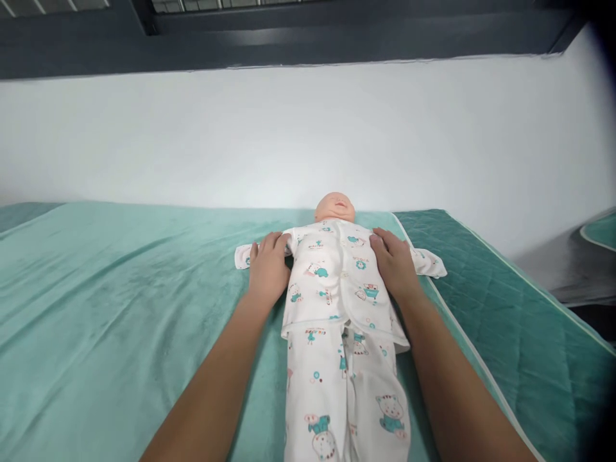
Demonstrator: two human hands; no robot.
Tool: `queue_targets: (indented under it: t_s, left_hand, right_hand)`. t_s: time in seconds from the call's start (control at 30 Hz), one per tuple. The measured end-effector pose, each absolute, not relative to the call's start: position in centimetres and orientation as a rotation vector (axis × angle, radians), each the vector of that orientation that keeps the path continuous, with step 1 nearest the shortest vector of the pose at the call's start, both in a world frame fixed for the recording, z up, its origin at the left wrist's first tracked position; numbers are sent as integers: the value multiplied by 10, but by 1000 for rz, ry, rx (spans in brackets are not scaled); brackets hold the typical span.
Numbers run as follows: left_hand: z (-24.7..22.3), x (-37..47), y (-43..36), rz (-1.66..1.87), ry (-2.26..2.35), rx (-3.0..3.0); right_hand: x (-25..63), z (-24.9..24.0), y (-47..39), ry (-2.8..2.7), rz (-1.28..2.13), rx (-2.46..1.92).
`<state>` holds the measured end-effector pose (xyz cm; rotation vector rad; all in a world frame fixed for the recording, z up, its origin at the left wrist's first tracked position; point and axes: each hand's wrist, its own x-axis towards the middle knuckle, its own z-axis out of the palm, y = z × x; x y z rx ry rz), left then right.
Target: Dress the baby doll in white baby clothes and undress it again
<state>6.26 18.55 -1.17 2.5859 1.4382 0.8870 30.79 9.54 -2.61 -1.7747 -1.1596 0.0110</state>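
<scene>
A baby doll (335,206) lies on its back, its head toward the wall and its arms spread out sideways. It wears a white jacket (332,276) with teal and red cartoon prints and matching white trousers (315,398). My left hand (270,268) is closed over the sleeve on the left, near the doll's side, with its fingertips bent over the far edge. Over the sleeve on the right, close to the chest, my right hand (395,263) is closed the same way. Both sleeve ends stick out past my hands. The trouser bottoms run out of view.
Under the doll is a light teal sheet (120,308) with soft wrinkles. A darker green quilted mat (520,321) shows along the right. Behind stands a white wall (231,141), below a dark window frame (337,38). Another green-covered edge (601,230) appears at far right.
</scene>
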Motion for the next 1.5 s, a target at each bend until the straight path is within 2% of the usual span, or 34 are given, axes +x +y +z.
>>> queue_targets:
  t_s: [0.13,0.4,0.53,0.63,0.73,0.8,0.9,1.03,1.33,1.5]
  left_hand:
    - [-17,59,190,699,1576,2616]
    - [-21,50,202,671,1883,2575]
    - [-18,52,199,709,1908,2528]
    - [-11,60,190,964,1727,2540]
    - [0,69,176,1311,1281,2377]
    - [7,74,166,1371,985,2222]
    - [13,79,154,1190,706,2179]
    - [16,81,147,960,620,2245]
    - [21,79,146,836,536,2491]
    - [17,60,108,858,541,2519]
  right_hand:
    - [317,-39,90,-1106,-53,-1968]
    - [387,-77,51,-1286,-257,-2047]
    - [381,-72,38,-1222,-347,-2017]
    - [342,-55,31,-1215,-305,-1817]
    - [294,-40,17,-1206,-76,-1636]
    - [269,-36,2,-1237,78,-1550]
    - [247,-37,-26,-1293,309,-1508]
    - [236,-44,-60,-1214,463,-1660]
    - [207,-55,-110,-1159,350,-1743]
    - [184,-59,-167,-1238,354,-1696]
